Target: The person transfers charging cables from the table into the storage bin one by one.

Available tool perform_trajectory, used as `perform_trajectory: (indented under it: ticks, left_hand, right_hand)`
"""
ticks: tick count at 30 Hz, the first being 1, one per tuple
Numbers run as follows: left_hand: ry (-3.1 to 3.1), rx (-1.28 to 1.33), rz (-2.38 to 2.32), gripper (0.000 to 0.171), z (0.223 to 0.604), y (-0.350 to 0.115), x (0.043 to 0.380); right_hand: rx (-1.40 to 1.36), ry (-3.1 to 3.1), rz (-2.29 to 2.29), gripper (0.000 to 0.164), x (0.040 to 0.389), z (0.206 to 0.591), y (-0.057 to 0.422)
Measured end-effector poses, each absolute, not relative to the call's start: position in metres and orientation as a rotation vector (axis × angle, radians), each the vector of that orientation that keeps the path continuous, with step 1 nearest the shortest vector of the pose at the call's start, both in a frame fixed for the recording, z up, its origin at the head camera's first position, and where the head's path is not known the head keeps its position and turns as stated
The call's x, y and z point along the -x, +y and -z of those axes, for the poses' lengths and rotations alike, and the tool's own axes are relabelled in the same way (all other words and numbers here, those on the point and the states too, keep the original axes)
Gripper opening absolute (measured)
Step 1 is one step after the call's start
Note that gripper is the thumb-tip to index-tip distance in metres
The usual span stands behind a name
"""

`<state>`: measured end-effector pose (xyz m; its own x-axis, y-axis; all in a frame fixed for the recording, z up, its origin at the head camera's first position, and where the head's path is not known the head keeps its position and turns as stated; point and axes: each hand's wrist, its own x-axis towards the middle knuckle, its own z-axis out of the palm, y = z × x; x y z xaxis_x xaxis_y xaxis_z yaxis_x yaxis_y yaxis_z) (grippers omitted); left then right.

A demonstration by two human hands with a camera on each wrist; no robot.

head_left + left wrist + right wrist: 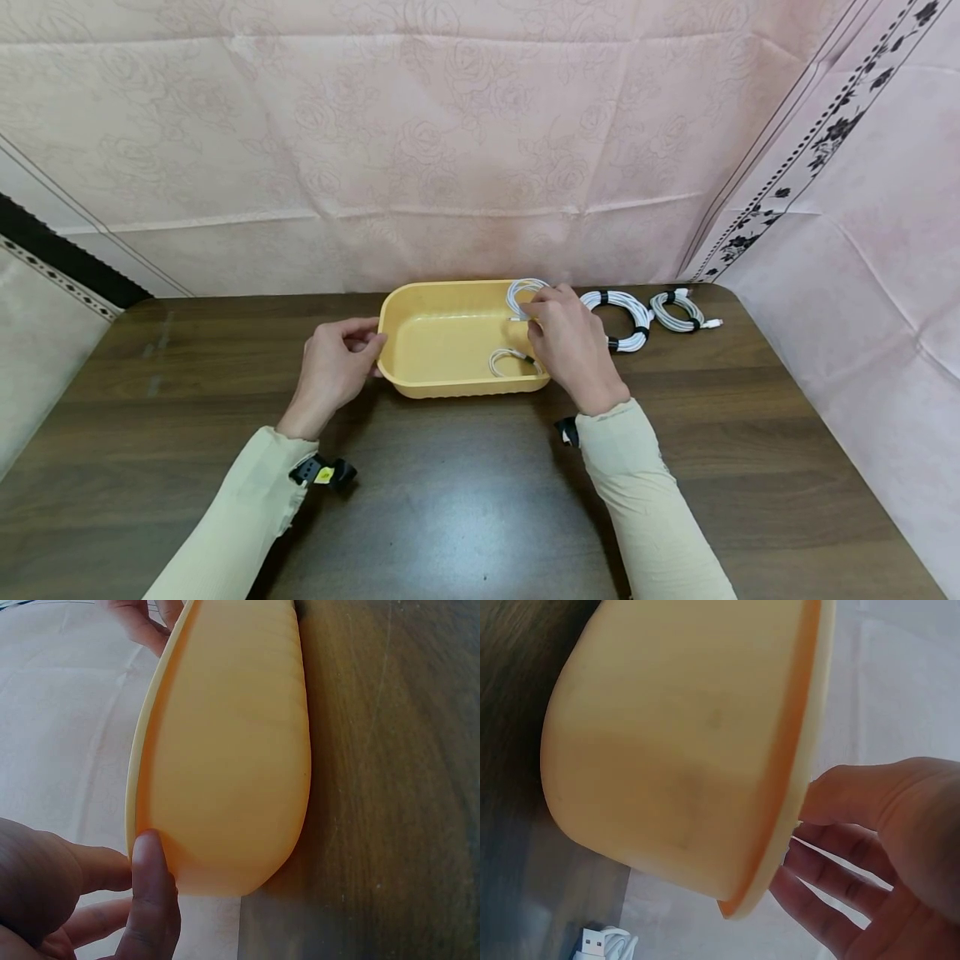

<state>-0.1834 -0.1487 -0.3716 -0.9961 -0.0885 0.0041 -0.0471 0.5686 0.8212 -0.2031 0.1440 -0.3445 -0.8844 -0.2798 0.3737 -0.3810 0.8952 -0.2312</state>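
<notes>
A shallow yellow plastic tray point(442, 389) sits near the back of the wooden table. My left hand point(335, 364) pinches its left rim; in the left wrist view the fingers point(150, 862) lie against the outside of the wall. Over the tray's right end, my right hand point(573, 346) holds a coiled white cable point(522, 288) at its fingertips. A smaller white cable coil point(504, 353) lies in the tray below that hand. From the right wrist view, the tray's rim hides the fingertips of the right hand point(870, 855) and the held cable.
Right of the tray lie a larger white cable coil point(637, 312) with black ties and another tied white cable point(678, 312). A USB plug point(592, 943) shows in the right wrist view. Patterned pale cloth point(420, 150) hangs behind the table point(450, 517).
</notes>
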Motion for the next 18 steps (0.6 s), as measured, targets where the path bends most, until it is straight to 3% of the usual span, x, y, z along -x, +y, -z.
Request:
perform_trajectory:
  ticks: [18]
  left_hand:
    - [-2.745, -0.115, 1.442, 0.035, 0.3709, -0.1491, 0.1831]
  right_hand:
    - [-0.558, -2.707, -0.400, 0.027, 0.2052, 0.3494, 0.1385]
